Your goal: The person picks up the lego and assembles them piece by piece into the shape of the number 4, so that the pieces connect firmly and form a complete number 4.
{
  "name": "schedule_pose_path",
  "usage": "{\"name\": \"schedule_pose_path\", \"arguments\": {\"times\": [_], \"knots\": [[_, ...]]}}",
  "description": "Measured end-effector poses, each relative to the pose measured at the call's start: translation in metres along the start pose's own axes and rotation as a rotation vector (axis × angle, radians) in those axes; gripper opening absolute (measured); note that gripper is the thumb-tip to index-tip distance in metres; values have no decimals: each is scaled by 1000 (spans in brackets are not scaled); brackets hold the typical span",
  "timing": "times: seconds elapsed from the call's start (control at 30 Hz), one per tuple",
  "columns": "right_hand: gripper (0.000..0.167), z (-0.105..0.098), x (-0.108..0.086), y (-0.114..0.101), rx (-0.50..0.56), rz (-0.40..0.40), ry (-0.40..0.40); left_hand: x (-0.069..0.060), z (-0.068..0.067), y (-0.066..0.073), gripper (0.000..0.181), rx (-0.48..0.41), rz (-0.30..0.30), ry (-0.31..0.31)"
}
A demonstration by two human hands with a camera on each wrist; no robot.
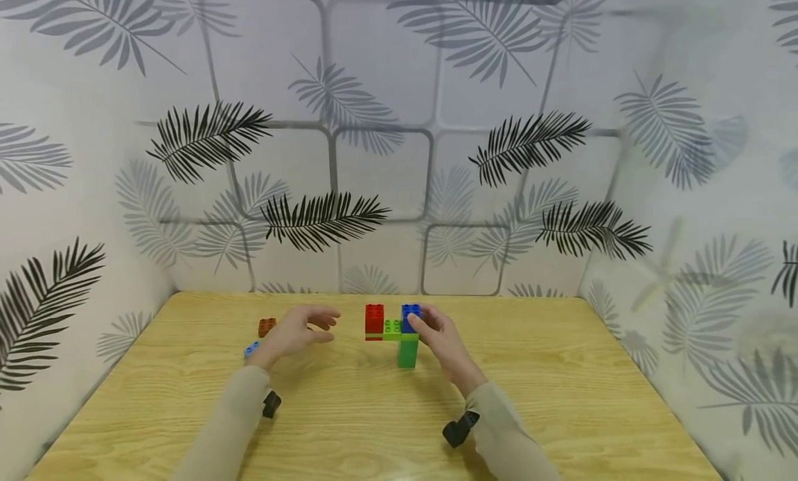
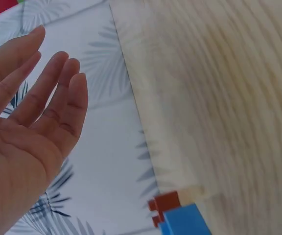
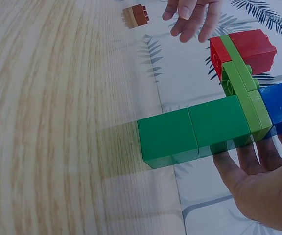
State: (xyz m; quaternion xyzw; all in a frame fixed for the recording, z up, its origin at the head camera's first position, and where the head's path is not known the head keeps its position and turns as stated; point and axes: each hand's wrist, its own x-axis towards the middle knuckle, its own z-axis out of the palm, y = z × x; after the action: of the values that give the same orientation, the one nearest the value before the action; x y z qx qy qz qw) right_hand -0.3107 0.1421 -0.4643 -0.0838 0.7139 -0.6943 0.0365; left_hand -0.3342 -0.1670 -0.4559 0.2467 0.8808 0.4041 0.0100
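My right hand (image 1: 444, 337) holds the dark blue toy brick (image 1: 408, 310), with its thumb on the near side. That brick tops the right end of a light green plate (image 1: 392, 330), above a column of two green bricks (image 3: 195, 134). A red brick (image 1: 374, 317) sits on the plate's left end, and a thinner red part (image 3: 217, 56) shows beneath it. Whether the column touches the table, I cannot tell. My left hand (image 1: 299, 330) hovers left of the structure, fingers apart and loosely bent, nothing in its grasp.
An orange-brown brick (image 1: 267, 326) and a lighter blue brick (image 1: 251, 349) lie on the wooden table (image 1: 349, 425) beside my left forearm. A wall (image 1: 386, 176) with leaf patterns rises along the table's back edge.
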Motion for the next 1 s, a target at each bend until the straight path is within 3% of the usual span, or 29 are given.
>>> {"name": "schedule_pose_path", "arguments": {"times": [0.17,0.37,0.47,0.73,1.0], "knots": [[51,-1,0,1,7,3,-1,-7,-9,-14,38,-31,-116,99],[51,-1,0,1,10,-1,-4,-12,-19,-32,38,41,-199,201],[51,-1,0,0,7,3,-4,-13,-25,-40,38,63,-231,211],[53,-1,-1,-1,5,7,-6,-24,-36,-48,40,-35,-327,228],[54,-2,0,-1,19,13,-19,-29,-44,-60,41,-122,-363,240]]}}
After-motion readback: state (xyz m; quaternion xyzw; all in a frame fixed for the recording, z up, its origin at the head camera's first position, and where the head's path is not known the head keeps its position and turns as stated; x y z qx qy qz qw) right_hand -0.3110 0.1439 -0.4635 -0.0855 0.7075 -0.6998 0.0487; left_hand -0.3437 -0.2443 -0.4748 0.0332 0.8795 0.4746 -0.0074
